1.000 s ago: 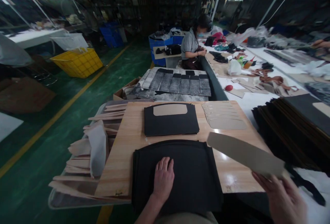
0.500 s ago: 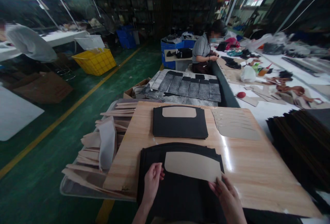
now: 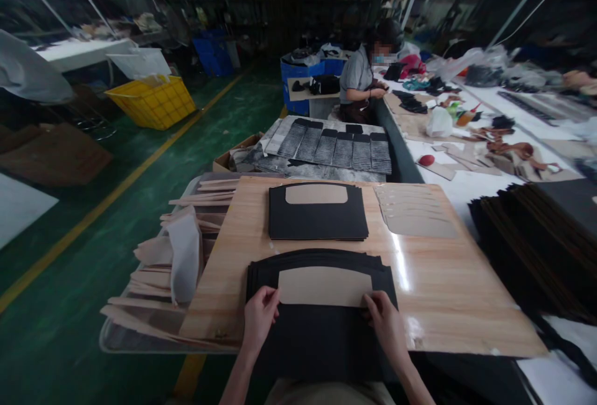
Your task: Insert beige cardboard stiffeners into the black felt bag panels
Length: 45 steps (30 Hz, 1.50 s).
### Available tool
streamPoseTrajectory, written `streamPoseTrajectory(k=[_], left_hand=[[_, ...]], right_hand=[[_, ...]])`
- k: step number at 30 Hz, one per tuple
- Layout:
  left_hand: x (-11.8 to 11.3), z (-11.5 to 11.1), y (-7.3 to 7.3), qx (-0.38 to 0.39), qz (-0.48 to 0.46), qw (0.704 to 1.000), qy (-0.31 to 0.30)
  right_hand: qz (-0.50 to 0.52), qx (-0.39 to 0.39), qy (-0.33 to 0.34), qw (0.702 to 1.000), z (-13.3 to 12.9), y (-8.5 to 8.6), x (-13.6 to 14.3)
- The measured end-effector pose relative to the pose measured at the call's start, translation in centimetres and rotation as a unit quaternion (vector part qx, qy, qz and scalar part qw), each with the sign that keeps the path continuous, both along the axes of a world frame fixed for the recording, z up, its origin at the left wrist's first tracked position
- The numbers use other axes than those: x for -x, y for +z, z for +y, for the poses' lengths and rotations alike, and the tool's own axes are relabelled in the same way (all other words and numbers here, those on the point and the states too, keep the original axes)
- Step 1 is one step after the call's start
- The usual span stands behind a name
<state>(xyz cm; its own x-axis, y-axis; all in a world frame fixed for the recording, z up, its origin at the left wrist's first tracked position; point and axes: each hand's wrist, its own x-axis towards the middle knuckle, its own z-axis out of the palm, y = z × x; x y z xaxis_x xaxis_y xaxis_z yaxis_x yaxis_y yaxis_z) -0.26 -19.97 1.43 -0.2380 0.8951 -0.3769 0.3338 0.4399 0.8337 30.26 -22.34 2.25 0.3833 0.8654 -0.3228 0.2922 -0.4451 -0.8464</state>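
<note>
A beige card panel [image 3: 325,286] with a curved top edge lies over a stack of black sheets [image 3: 321,336] at the near side of the board. My left hand [image 3: 262,315] pinches the panel's left end. At its lower right corner, the fingers of my right hand [image 3: 381,318] close on the edge. Beyond it sits a second black stack [image 3: 318,221], topped by another beige panel [image 3: 317,193]. To the right, several beige panels [image 3: 420,224] are fanned out in overlapping rows.
A wooden board [image 3: 448,293] carries the stacks. A grey plastic bin [image 3: 109,343] holding beige pieces stands left. At right rises a tall pile of black sheets [image 3: 527,249]. A co-worker [image 3: 357,78] sits by a cluttered white table [image 3: 459,190]. A yellow basket [image 3: 156,103] stands on the floor.
The beige panel has moved left and straightened over the black stack. My left hand, open beside it before, now grips its left end; my right hand has moved left with it.
</note>
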Motion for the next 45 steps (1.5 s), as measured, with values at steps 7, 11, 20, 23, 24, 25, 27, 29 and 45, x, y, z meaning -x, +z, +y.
streamPoseTrajectory(k=[7,11,20,23,24,25,27,29,45], left_hand=[[0.3,0.8,-0.1,-0.041,0.083,0.994,-0.05],[-0.1,1.0,0.3,-0.024,0.088,0.995,-0.044],[-0.6,1.4,0.7,0.003,0.116,0.993,-0.038],[-0.6,1.4,0.8,0.013,0.12,0.992,-0.035],[-0.7,1.5,0.8,0.017,0.12,0.992,-0.033],[-0.7,1.5,0.8,0.021,0.12,0.992,-0.03],[-0.8,1.6,0.9,0.025,0.123,0.992,-0.024],[-0.8,1.7,1.0,0.025,0.13,0.991,-0.02],[-1.0,1.8,1.7,0.045,0.167,0.985,-0.027]], right_hand=[[-0.191,0.031,0.085,0.977,1.0,0.2,-0.6],[-0.213,0.046,0.097,0.971,1.3,0.2,-0.6],[-0.235,0.101,0.113,0.96,2.0,0.2,-0.8],[-0.24,0.106,0.118,0.958,2.1,0.2,-0.8],[-0.244,0.106,0.12,0.956,2.1,0.2,-0.8],[-0.25,0.107,0.123,0.955,2.1,0.1,-0.7],[-0.265,0.11,0.129,0.949,2.1,0.1,-0.7],[-0.282,0.118,0.135,0.942,2.2,0.0,-0.7],[-0.344,0.163,0.161,0.911,2.8,0.3,-0.3]])
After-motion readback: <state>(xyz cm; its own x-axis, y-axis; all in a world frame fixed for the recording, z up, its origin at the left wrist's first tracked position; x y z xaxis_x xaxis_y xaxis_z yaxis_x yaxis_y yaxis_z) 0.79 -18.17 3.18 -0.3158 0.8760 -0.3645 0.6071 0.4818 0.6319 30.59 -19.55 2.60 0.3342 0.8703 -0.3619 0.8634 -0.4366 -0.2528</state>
